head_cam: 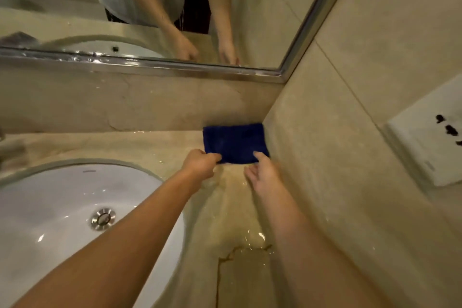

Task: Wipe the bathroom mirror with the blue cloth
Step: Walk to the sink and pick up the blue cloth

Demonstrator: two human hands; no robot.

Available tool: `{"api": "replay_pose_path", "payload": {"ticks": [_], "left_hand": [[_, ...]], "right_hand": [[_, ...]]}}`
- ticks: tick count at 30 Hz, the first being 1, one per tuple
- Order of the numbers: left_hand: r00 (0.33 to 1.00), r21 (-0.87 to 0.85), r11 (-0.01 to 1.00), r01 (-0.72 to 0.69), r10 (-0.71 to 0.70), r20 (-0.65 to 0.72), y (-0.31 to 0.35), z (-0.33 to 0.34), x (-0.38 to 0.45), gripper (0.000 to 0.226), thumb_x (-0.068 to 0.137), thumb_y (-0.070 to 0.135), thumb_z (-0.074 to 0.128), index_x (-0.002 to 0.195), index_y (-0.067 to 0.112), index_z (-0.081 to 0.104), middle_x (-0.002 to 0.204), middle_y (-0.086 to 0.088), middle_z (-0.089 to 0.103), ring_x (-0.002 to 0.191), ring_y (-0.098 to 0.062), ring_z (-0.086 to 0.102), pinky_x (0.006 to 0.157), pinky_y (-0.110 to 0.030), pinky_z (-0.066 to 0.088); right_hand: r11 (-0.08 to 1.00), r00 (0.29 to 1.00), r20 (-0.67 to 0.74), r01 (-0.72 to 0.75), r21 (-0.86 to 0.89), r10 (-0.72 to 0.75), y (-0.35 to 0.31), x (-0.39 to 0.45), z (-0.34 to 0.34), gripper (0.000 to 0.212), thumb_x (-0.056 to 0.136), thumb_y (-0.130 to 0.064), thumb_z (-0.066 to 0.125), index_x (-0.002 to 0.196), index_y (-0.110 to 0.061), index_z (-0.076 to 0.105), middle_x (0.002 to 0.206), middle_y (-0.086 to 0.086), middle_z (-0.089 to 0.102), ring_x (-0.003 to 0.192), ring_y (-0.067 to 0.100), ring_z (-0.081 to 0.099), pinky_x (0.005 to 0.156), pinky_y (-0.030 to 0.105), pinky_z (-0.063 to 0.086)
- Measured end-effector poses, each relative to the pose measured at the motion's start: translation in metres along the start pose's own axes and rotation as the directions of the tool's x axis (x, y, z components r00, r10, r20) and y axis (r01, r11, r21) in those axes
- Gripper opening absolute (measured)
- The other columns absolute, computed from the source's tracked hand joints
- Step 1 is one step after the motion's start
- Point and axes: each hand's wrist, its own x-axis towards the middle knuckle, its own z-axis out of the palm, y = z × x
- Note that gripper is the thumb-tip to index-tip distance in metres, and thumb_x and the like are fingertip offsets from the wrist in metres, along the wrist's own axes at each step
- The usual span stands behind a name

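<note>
Mirror (150, 7): fills the wall above the desk (225, 207), chrome frame along its lower edge; glass not yet touched by the cloth. Sink (50, 207): set in the desk below the mirror, towards its left. Blue cloth (235, 141): folded flat on the desk below the mirror's lower right corner, tucked against the side wall. Your left hand (200, 162) pinches the cloth's near left edge, fingers curled. Your right hand (262, 172) lies relaxed, fingers loose, thumb on the near right edge. Judgement: pickup step. Take a full grip with both hands, keep the fold so you get a flat pad, lift clear of the wet desk, then wipe from the mirror's top downward.
</note>
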Motion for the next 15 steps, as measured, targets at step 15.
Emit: {"api": "replay_pose_path", "payload": {"ticks": [15], "left_hand": [[0.985,-0.342,0.928,0.147,-0.169,-0.036,0.006,0.029,0.051,0.035,0.085,0.015,0.069,0.118,0.009,0.058,0.103,-0.01,0.061,0.084,-0.021,0.059,0.06,-0.028,0.052]], "right_hand": [[0.997,0.996,0.082,-0.031,0.077,0.025,-0.019,0.054,0.02,0.043,0.085,-0.015,0.065,0.126,-0.007,0.056,0.111,0.012,0.065,0.092,0.023,0.062,0.065,0.03,0.051]]}}
